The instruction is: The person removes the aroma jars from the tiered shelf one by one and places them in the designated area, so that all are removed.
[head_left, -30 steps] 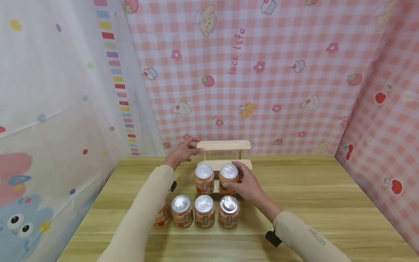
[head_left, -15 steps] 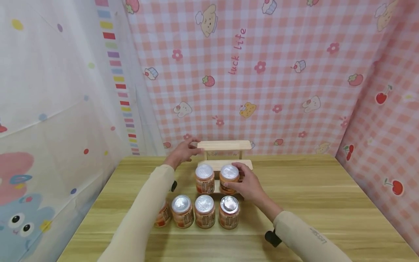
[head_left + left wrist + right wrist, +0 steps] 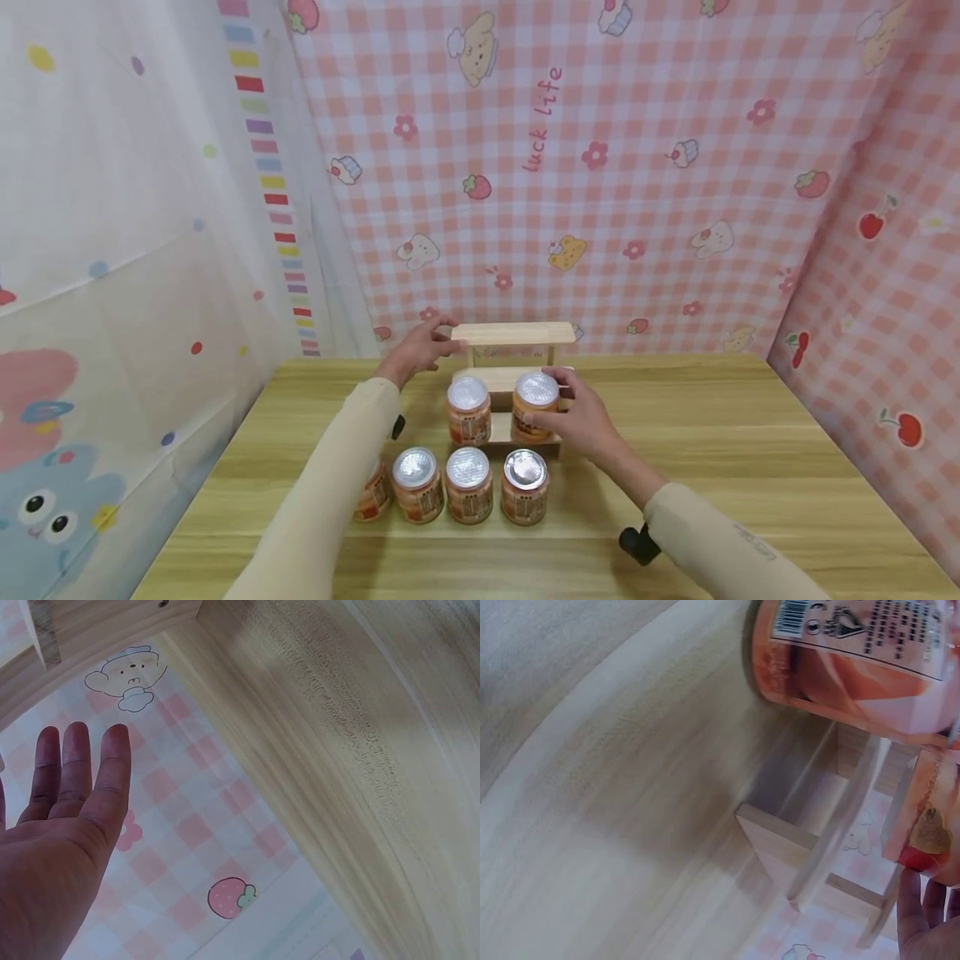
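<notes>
In the head view, a pale wooden step shelf (image 3: 513, 333) stands at the back of the table. My left hand (image 3: 420, 347) is at the left end of its top board, thumb and index finger around the corner. Three other fingers (image 3: 116, 769) stretch out free in the left wrist view. My right hand (image 3: 585, 417) grips a jar (image 3: 537, 390) with a silver lid and orange label at the right of the lowest step. In the right wrist view this jar (image 3: 934, 810) shows at the right edge, fingertips against it. A similar jar (image 3: 469, 410) stands left on that step.
In front of the shelf stands a row of several matching jars (image 3: 468, 485), the leftmost partly hidden by my left sleeve (image 3: 322, 483). The wooden table (image 3: 697, 467) ends at a pink checked cloth (image 3: 630, 208) behind and a white cloth (image 3: 150, 208) on the left.
My right hand has shifted its jar a little to the right, widening the gap to the other jar on the step. The left hand has stayed in place.
</notes>
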`<state>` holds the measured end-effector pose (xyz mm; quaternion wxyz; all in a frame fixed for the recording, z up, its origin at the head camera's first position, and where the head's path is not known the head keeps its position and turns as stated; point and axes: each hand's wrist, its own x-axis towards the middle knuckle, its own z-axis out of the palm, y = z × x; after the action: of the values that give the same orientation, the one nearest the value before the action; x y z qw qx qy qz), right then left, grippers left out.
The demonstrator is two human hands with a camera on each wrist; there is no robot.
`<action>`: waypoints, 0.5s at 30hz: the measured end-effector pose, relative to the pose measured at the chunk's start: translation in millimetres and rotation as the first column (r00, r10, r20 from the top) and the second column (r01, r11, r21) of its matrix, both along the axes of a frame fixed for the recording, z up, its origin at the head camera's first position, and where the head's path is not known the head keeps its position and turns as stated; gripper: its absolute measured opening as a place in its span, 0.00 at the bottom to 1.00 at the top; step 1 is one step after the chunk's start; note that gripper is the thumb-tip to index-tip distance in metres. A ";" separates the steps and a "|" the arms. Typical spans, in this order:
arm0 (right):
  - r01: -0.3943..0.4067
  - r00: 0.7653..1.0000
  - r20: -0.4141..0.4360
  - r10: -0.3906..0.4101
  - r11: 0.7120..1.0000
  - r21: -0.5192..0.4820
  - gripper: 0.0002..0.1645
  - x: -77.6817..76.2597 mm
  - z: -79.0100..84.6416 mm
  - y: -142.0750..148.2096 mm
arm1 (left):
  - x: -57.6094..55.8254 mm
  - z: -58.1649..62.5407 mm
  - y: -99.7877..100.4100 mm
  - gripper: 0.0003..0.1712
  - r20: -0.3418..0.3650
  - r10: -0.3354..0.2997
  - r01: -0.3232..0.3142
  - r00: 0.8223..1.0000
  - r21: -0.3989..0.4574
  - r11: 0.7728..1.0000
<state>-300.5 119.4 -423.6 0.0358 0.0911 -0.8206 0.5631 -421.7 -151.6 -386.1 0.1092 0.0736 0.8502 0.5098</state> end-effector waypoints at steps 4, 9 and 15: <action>-0.009 1.000 -0.007 0.009 1.000 0.002 0.44 2.9 7.3 2.7 | -0.1 -0.7 -0.3 0.27 0.005 0.004 -0.004 1.000 -0.001 1.000; -0.005 1.000 -0.013 0.005 1.000 0.002 0.45 6.4 15.9 6.0 | 0.0 -0.8 0.2 0.27 0.006 0.003 -0.003 1.000 0.008 1.000; 0.001 1.000 -0.029 -0.001 1.000 0.016 0.43 10.7 21.0 10.3 | 1.2 0.2 0.1 0.26 0.003 0.010 -0.010 1.000 0.000 1.000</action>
<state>-289.9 129.8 -402.6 0.0474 0.0994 -0.8245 0.5551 -420.5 -151.5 -385.9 0.1081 0.0687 0.8503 0.5104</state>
